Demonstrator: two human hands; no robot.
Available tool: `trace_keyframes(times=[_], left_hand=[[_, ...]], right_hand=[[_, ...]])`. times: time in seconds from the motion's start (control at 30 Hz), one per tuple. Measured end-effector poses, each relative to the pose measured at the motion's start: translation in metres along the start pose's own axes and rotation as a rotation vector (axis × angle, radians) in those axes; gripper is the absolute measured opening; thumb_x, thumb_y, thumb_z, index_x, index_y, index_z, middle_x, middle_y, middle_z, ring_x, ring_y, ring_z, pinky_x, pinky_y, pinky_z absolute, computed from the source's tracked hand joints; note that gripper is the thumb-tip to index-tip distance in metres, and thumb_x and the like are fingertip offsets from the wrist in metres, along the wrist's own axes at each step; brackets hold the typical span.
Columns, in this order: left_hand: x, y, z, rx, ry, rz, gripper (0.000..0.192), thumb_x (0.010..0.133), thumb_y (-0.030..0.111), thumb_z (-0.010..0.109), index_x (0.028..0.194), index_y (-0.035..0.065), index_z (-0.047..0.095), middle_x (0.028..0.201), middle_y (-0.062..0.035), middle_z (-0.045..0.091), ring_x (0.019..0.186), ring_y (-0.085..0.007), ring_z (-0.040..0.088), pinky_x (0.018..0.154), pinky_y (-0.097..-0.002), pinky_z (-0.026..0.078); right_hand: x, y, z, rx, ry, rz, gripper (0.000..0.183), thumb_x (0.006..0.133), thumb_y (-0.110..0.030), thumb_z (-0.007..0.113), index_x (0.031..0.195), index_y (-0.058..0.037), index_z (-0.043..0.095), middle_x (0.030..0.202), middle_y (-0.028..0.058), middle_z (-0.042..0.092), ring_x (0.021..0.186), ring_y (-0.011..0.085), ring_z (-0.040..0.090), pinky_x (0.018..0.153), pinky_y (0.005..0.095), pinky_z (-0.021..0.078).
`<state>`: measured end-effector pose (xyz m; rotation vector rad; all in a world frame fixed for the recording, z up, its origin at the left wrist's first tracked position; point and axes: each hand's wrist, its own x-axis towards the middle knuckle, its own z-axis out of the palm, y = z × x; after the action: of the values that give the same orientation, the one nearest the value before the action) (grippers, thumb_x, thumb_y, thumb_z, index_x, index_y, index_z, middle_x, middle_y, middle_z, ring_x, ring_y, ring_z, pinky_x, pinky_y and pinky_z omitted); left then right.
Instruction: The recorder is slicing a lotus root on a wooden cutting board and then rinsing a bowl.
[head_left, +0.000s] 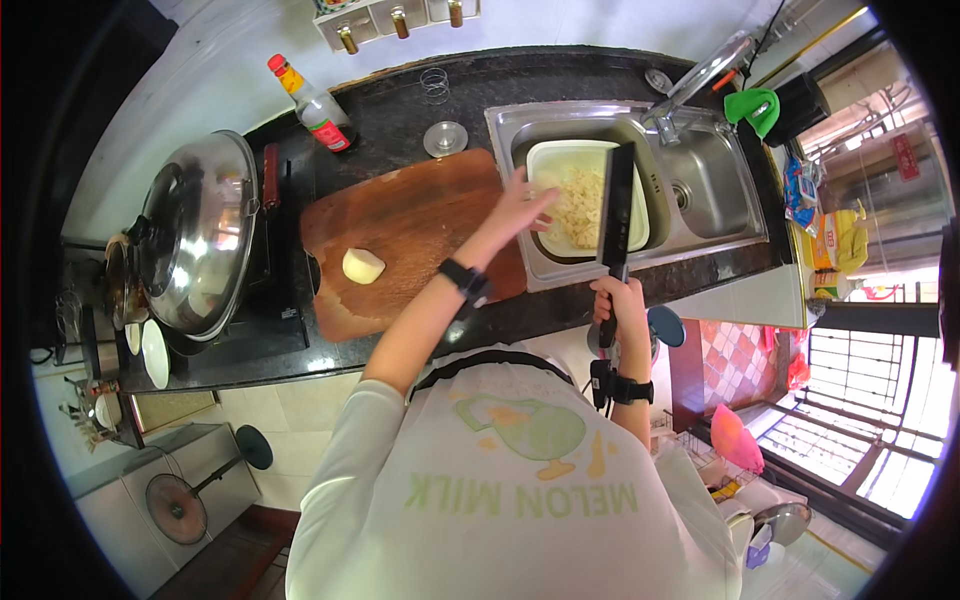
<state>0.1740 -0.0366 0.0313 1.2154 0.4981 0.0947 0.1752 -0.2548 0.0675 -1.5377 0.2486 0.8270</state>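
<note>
My right hand (621, 304) grips the handle of a cleaver (616, 199), its dark blade upright over the right part of a white plastic basin (640, 217). Inside the basin lie many pale chopped pieces (581, 199) of some vegetable. My left hand (527, 202) hovers at the basin's left rim, fingers spread and holding nothing. Beneath my left forearm a wooden cutting board (420, 202) rests on the counter. One peeled, pale yellow chunk (364, 266) with a cut face sits on the board's left half.
The basin stands in a double steel sink (720, 187) under a faucet (697, 82). Left of the board are a sauce bottle (315, 109), a domed lidded wok (202, 232) and a white bowl (156, 354). A glass lid (445, 139) and wire coil (434, 86) lie behind the board.
</note>
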Motion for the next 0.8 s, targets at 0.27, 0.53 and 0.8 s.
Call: trace_keyframes(times=[0.27,0.53,0.8], left_hand=[[-0.036,0.011,-0.077,0.978,0.201,0.373,0.052,0.076,0.024,0.062,0.116,-0.0061,0.047,0.121,-0.0257,0.047,0.105,-0.0345,0.053,0.087,-0.0401,0.044],[-0.124,-0.048,-0.236,1.045,0.796,-0.452,0.061,0.082,0.048,0.057,0.111,-0.0045,0.049,0.111,-0.03,0.051,0.102,-0.0456,0.051,0.083,-0.0488,0.044],[-0.121,-0.019,-0.134,1.164,0.88,0.077,0.058,0.073,0.036,0.07,0.114,0.003,0.048,0.106,-0.0226,0.047,0.095,-0.0411,0.053,0.071,-0.0465,0.049]], right_hand=[[0.004,0.004,-0.013,0.031,0.06,0.006,0.023,0.071,-0.011,0.058,0.057,-0.0098,0.039,0.045,-0.0005,0.034,0.035,0.0116,0.035,0.037,0.0279,0.0314],[0.02,0.006,0.021,-0.074,-0.092,0.04,0.022,0.071,-0.009,0.058,0.057,-0.0091,0.04,0.045,-0.0007,0.036,0.035,0.0107,0.036,0.037,0.0261,0.0314],[0.023,0.013,0.059,-0.21,-0.231,0.006,0.016,0.072,-0.007,0.057,0.059,-0.0034,0.047,0.046,0.0018,0.042,0.035,0.0111,0.04,0.034,0.0261,0.0327]])
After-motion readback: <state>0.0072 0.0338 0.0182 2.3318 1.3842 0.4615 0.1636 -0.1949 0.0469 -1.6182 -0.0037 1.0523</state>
